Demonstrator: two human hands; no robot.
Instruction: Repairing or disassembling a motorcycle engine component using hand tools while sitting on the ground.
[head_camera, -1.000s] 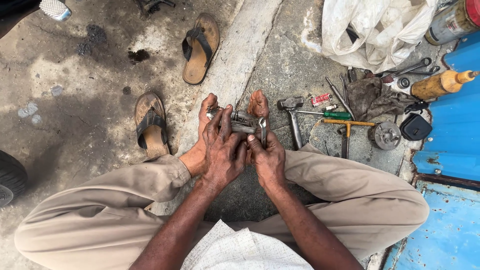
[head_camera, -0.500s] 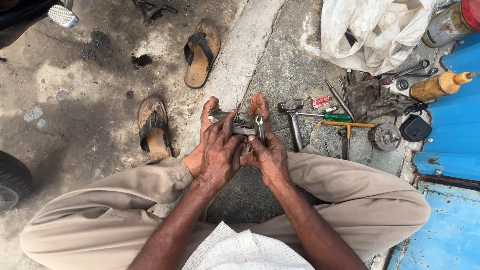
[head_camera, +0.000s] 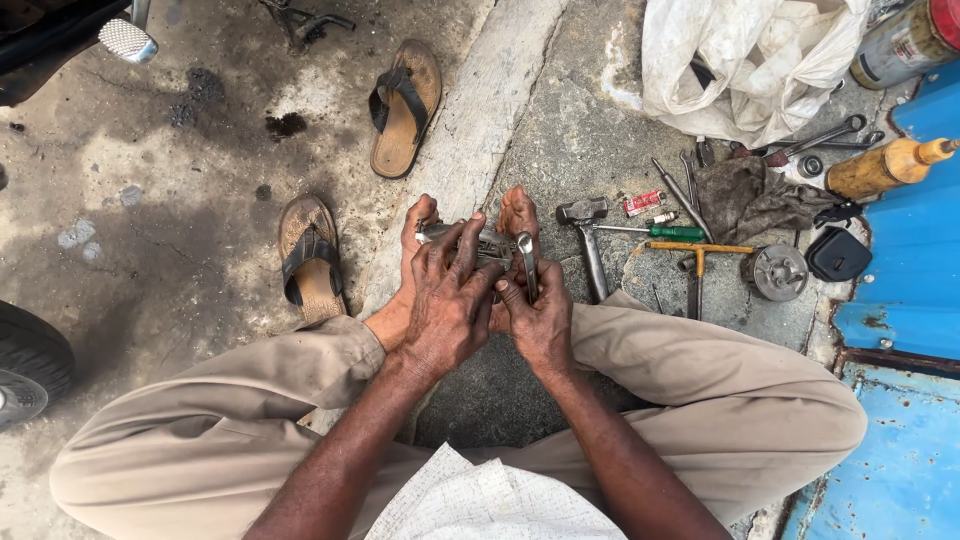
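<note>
The left hand (head_camera: 450, 300) grips a small grey metal part (head_camera: 478, 243) braced between the person's bare feet on the concrete floor (head_camera: 560, 130). The right hand (head_camera: 535, 315) is closed around a slim steel spanner (head_camera: 528, 262) set against that part. A steel hammer (head_camera: 590, 250) and a green-handled screwdriver (head_camera: 672, 232) lie just beside the right foot.

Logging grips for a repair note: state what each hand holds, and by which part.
Left hand grips a grey metal part around its middle; right hand holds a wrench by its shaft.
</note>
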